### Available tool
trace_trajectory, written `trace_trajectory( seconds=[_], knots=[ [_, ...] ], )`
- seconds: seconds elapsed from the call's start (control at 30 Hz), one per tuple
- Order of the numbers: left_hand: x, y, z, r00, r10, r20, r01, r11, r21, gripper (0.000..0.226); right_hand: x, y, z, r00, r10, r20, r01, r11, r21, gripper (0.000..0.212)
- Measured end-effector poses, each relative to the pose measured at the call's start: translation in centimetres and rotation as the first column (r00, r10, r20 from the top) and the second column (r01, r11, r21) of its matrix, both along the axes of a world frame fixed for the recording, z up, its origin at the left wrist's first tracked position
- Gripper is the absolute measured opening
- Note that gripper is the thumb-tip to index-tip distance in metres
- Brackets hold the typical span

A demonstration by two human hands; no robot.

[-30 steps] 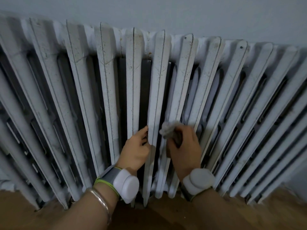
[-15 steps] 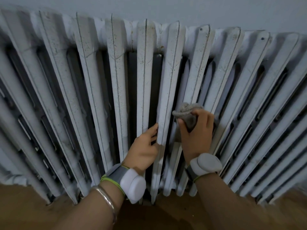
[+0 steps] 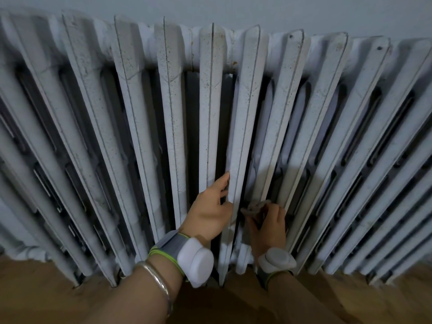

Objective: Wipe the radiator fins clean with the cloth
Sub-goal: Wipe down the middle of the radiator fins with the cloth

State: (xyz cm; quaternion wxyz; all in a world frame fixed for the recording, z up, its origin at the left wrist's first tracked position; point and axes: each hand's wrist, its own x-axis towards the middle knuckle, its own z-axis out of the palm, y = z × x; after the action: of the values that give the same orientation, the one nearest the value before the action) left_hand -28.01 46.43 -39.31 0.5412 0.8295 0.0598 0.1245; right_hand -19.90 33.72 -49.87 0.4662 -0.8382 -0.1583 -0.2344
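Observation:
A white cast-iron radiator (image 3: pixel 168 118) with several speckled, dusty vertical fins fills the view. My left hand (image 3: pixel 210 211) rests low on the middle of it, fingers curled around the edge of one fin (image 3: pixel 243 127). Just to the right, my right hand (image 3: pixel 268 225) is closed on a small grey cloth (image 3: pixel 253 208), pressing it against the lower part of the neighbouring fin (image 3: pixel 278 127). Only the top of the bunched cloth shows above my fingers.
A pale wall (image 3: pixel 257 10) runs behind the radiator's top. A brown wooden floor (image 3: pixel 46 295) lies under the radiator's feet. Dark narrow gaps separate the fins. Both wrists carry white band devices, and a metal bangle sits on the left forearm.
My right hand with the cloth went up the fin half a second ago and has now slid back down toward its lower end. The left hand kept its hold on its fin.

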Motion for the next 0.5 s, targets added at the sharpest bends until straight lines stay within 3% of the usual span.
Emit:
trace_trajectory(
  seconds=[0.33, 0.5],
  knots=[
    [-0.7, 0.8, -0.5, 0.999, -0.054, 0.002, 0.054, 0.999, -0.001, 0.066, -1.0, -1.0, -0.6, 0.973, 0.006, -0.230, -0.017, 0.999, -0.049, 0.011],
    [-1.3, 1.7, -0.6, 0.997, -0.015, 0.071, 0.014, 1.000, 0.017, 0.058, -2.7, -0.8, 1.8, 0.966, 0.063, -0.249, -0.074, 0.997, -0.035, 0.019]
  ],
)
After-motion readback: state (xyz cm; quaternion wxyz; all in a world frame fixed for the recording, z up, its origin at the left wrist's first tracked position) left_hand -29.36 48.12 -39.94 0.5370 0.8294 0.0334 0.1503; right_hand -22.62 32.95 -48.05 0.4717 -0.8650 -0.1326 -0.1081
